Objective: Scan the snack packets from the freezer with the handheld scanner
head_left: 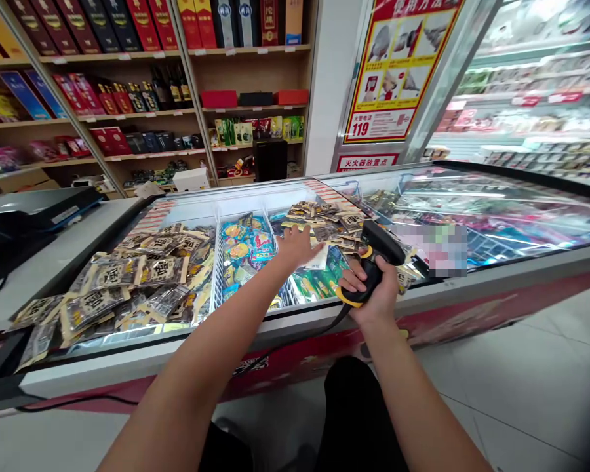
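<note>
My right hand (pixel 379 292) is wrapped round the grip of a black and yellow barcode scanner (pixel 383 242), whose cable runs down to the left. My left hand (pixel 297 248) reaches over the chest freezer (pixel 295 324) with its fingers spread, above a heap of brown and cream snack packets (pixel 319 213). Whether its fingertips touch them I cannot tell. A larger pile of the same kind of packets (pixel 122 272) lies at the left side. Between the piles, blue ice-cream packs (pixel 248 242) fill a wire-divided section. Green packs (pixel 319 278) lie below my hands.
On the left stands a counter (pixel 113 219) bearing a dark machine (pixel 39 206). Shelves (pixel 255 49) of boxes and bottles line the back wall. Sliding glass (pixel 511 196) covers the freezer's right part. A black cable (pixel 78 400) runs along its lower front.
</note>
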The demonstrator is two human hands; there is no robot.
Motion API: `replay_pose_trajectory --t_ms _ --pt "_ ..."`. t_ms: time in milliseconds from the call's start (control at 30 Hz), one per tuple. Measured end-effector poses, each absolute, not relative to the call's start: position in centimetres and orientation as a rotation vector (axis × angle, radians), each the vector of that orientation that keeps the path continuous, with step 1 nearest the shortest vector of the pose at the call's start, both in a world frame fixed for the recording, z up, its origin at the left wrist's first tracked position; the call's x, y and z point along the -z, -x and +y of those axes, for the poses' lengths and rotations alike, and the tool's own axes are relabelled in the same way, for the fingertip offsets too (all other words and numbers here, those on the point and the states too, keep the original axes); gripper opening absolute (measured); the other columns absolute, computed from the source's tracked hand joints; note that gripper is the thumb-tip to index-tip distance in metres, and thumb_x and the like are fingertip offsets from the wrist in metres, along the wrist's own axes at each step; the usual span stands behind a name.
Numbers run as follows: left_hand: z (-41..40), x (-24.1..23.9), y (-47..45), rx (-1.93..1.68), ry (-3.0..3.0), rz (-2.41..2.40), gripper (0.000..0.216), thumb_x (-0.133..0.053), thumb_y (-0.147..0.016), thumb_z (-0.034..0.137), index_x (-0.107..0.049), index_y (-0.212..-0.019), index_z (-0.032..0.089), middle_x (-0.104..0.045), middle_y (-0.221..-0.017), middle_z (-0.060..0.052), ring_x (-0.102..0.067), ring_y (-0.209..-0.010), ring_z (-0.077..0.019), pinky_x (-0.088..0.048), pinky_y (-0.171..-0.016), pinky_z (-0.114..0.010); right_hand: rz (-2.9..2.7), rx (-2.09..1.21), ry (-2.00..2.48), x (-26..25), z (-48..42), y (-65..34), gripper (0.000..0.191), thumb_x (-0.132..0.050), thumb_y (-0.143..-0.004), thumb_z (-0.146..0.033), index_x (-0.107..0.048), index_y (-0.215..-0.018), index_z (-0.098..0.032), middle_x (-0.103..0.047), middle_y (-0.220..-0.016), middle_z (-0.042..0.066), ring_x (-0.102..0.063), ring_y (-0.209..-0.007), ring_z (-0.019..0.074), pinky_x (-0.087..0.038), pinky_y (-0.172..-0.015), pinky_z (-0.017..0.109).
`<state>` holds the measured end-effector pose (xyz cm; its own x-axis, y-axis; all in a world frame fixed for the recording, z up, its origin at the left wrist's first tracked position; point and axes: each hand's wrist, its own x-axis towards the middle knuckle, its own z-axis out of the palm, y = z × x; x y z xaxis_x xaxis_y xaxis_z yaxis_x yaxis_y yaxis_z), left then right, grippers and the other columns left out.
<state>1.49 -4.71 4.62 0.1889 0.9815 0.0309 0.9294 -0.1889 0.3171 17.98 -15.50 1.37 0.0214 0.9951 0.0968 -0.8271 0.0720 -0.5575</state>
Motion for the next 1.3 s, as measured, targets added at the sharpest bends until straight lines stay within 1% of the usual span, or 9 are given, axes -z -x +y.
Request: replay_pose_trajectory --t_ms 167,367,500,600,667,767,933,1067,1300 --pt "-1.1 -3.8 -5.6 -0.403 -2.023 2.013 0.095 -0.043 -0.106 0.09 -0.06 -0.171 0.023 -0.036 -0.193 -0.023 -0.025 -0.181 -0.052 -0.025 -0.142 -0.079 -0.456 -1.493 0.393 -1.3 -15.3 -17.4 0.036 -0.09 -0.083 -0.036 -0.063 -0.103 -0.026 -0.044 -0.063 -0.013 -0.036 -0.043 0.0048 -0.043 -0.042 0.014" --pt "0.2 -2.5 -4.5 -0.703 -1.877 1.875 0.069 -0.087 -0.091 0.071 -0.078 -0.14 0.023 -0.055 -0.179 -0.024 -0.035 -0.174 -0.0535 -0.016 -0.144 -0.076 -0.47 -1.533 0.427 -1.5 -14.9 -17.1 0.041 -0.093 -0.08 -0.037 -0.061 -0.102 -0.025 -0.042 -0.063 -0.014 -0.036 -0.043 0.004 -0.042 -0.044 0.015" --pt "1.1 -2.6 -2.0 -0.843 -1.75 1.718 0.043 -0.105 -0.076 0.046 -0.079 -0.098 0.019 -0.07 -0.155 -0.026 -0.043 -0.167 -0.06 -0.031 -0.139 -0.072 -0.53 -1.53 0.463 -1.6 -15.0 -17.2 0.039 -0.091 -0.083 -0.042 -0.06 -0.1 -0.026 -0.04 -0.064 -0.013 -0.035 -0.044 0.005 -0.044 -0.046 0.016" --pt "1.0 -3.1 0.4 -0.832 -1.631 1.56 0.037 -0.104 -0.068 0.022 -0.071 -0.087 0.023 -0.08 -0.122 -0.02 -0.059 -0.154 -0.0555 -0.051 -0.125 -0.061 -0.571 -1.511 0.479 -1.5 -15.0 -17.2 0.041 -0.092 -0.083 -0.044 -0.059 -0.099 -0.027 -0.04 -0.064 -0.013 -0.033 -0.045 0.0058 -0.043 -0.046 0.016" --pt "0.0 -3.5 2.4 -0.878 -1.527 1.469 0.036 -0.099 -0.071 0.016 -0.07 -0.092 0.024 -0.08 -0.104 -0.015 -0.073 -0.135 -0.0491 -0.06 -0.111 -0.054 -0.596 -1.499 0.484 -1.5 -15.0 -17.1 0.042 -0.092 -0.083 -0.046 -0.059 -0.099 -0.028 -0.04 -0.064 -0.013 -0.033 -0.045 0.0062 -0.043 -0.046 0.016" --pt "-2.7 -4.2 6.4 -1.023 -1.383 1.47 0.035 -0.093 -0.087 0.026 -0.072 -0.114 0.022 -0.079 -0.099 -0.011 -0.083 -0.102 -0.0373 -0.063 -0.088 -0.044 -0.607 -1.486 0.491 -1.5 -15.0 -16.7 0.044 -0.094 -0.08 -0.047 -0.06 -0.1 -0.027 -0.04 -0.064 -0.013 -0.033 -0.045 0.006 -0.041 -0.046 0.017" --pt "-7.9 -5.0 12.6 -1.325 -1.16 1.328 0.033 -0.078 -0.101 0.04 -0.064 -0.128 0.027 -0.076 -0.104 -0.003 -0.075 -0.067 -0.0162 -0.061 -0.07 -0.031 -0.649 -1.497 0.527 -1.6 -15.1 -16.2 0.044 -0.096 -0.077 -0.047 -0.064 -0.1 -0.027 -0.043 -0.063 -0.012 -0.034 -0.045 0.0065 -0.039 -0.044 0.018" --pt "-9.9 -4.0 14.8 -1.447 -1.114 1.262 0.048 -0.08 -0.101 0.046 -0.059 -0.142 0.031 -0.072 -0.118 -0.002 -0.083 -0.081 -0.0173 -0.066 -0.077 -0.03 -0.764 -1.487 0.571 -1.3 -15.5 -16.0 0.038 -0.092 -0.083 -0.049 -0.067 -0.102 -0.027 -0.046 -0.062 -0.01 -0.035 -0.043 0.0075 -0.038 -0.042 0.019" --pt "-9.1 -2.5 15.4 -1.503 -0.997 1.176 0.068 -0.078 -0.107 0.038 -0.046 -0.168 0.036 -0.071 -0.139 -0.008 -0.091 -0.103 -0.025 -0.073 -0.104 -0.047 -0.931 -1.438 0.787 -1.9 -16.4 -14.1 0.046 -0.099 -0.076 -0.054 -0.071 -0.101 -0.026 -0.053 -0.059 -0.008 -0.044 -0.042 0.0093 -0.042 -0.041 0.022"
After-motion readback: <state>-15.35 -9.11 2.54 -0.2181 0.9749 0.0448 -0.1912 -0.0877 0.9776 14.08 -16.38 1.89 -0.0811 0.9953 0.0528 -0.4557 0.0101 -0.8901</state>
